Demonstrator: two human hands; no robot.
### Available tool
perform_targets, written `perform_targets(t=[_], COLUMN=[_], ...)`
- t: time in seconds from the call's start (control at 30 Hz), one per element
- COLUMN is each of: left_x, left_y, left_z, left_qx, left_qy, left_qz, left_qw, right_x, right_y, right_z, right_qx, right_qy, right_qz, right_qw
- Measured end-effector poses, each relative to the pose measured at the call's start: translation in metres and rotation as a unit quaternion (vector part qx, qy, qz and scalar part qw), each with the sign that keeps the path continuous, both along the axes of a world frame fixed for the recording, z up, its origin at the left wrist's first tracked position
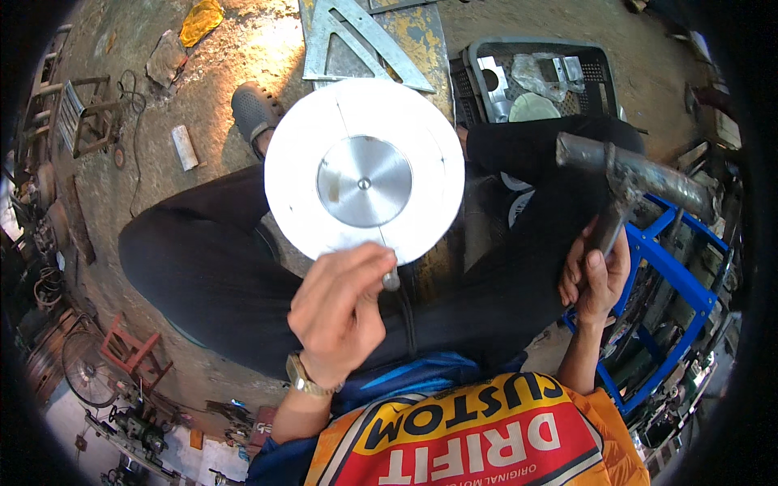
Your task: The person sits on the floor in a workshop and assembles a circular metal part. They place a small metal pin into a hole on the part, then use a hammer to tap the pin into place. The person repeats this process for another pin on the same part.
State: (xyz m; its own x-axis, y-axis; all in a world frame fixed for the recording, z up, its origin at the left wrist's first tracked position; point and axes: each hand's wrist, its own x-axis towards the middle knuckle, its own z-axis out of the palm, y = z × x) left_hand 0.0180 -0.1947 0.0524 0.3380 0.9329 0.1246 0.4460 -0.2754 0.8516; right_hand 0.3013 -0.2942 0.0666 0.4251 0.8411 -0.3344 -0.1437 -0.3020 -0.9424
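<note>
A round white disc [296, 174] with a brushed metal centre plate [365, 182] lies flat in front of me, between my spread legs. A thin dark line runs across its white ring above and below the plate. My left hand [336, 312] pinches a short metal punch [391, 280] at the disc's near edge. Its blunt end faces me, and the fingers partly hide the rest. Over my right thigh, my right hand [596, 275] is wrapped round the handle of a rough steel hammer [640, 178]. The hammer's cylindrical head is raised, apart from the disc.
Beyond the disc, a metal triangular square [365, 44] lies on a worn plank [425, 36]. A grey plastic basket [612, 85] with metal parts stands far right. A blue metal frame [677, 271] is beside my right arm. A white block [184, 147] lies on the floor at left.
</note>
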Motion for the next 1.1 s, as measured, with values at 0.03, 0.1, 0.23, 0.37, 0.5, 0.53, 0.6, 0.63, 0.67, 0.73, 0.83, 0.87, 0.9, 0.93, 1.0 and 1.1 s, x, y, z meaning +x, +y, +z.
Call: perform_targets(t=[0.03,0.1,0.23,0.37,0.5,0.53,0.6,0.63,0.67,0.73,0.83,0.87,0.9,0.93,1.0,1.1], left_x=[0.0,0.0,-0.003,-0.008,-0.011,-0.011,-0.01,-0.01,-0.01,-0.01,-0.011,-0.011,-0.012,-0.012,-0.013,-0.015], left_y=[0.001,0.003,0.006,0.009,0.011,0.011,0.012,0.012,0.011,0.01,0.009,0.009,0.009,0.009,0.01,0.009], left_z=[-0.002,-0.003,-0.006,-0.011,-0.015,-0.016,-0.018,-0.018,-0.018,-0.019,-0.019,-0.019,-0.019,-0.019,-0.02,-0.022], left_qx=[0.0,-0.029,0.007,-0.042,-0.015,-0.004,0.019,0.01,0.001,-0.009,-0.01,-0.006,0.002,0.009,0.028,0.041], left_qy=[-0.009,-0.025,-0.028,-0.073,-0.082,-0.081,-0.08,-0.086,-0.092,-0.101,-0.106,-0.104,-0.102,-0.099,-0.09,-0.074], left_qz=[-0.002,-0.001,-0.029,-0.052,-0.071,-0.076,-0.084,-0.084,-0.085,-0.082,-0.078,-0.079,-0.078,-0.079,-0.075,-0.06], left_qw=[1.0,0.999,0.999,0.995,0.994,0.994,0.993,0.993,0.992,0.991,0.991,0.991,0.992,0.992,0.993,0.995], right_x=[-0.001,-0.002,-0.007,-0.02,-0.044,-0.049,-0.057,-0.059,-0.062,-0.067,-0.075,-0.078,-0.08,-0.082,-0.086,-0.09], right_y=[0.0,-0.001,-0.004,-0.012,-0.023,-0.025,-0.023,-0.022,-0.02,-0.014,-0.006,-0.004,-0.002,-0.001,0.001,0.002], right_z=[0.0,0.002,0.006,0.019,0.041,0.048,0.056,0.062,0.065,0.072,0.08,0.082,0.085,0.087,0.089,0.091], right_qx=[-0.004,-0.002,-0.009,-0.024,-0.035,-0.068,-0.052,-0.088,-0.061,-0.014,0.046,0.032,0.018,0.003,0.012,0.006], right_qy=[-0.004,-0.016,-0.037,-0.051,-0.023,-0.02,-0.118,-0.138,-0.187,-0.26,-0.32,-0.316,-0.312,-0.309,-0.298,-0.292], right_qz=[0.004,0.016,0.033,0.054,0.097,0.104,0.165,0.182,0.215,0.263,0.305,0.318,0.331,0.344,0.355,0.363], right_qw=[1.0,1.0,0.999,0.997,0.994,0.992,0.978,0.97,0.957,0.929,0.896,0.893,0.89,0.887,0.886,0.885])
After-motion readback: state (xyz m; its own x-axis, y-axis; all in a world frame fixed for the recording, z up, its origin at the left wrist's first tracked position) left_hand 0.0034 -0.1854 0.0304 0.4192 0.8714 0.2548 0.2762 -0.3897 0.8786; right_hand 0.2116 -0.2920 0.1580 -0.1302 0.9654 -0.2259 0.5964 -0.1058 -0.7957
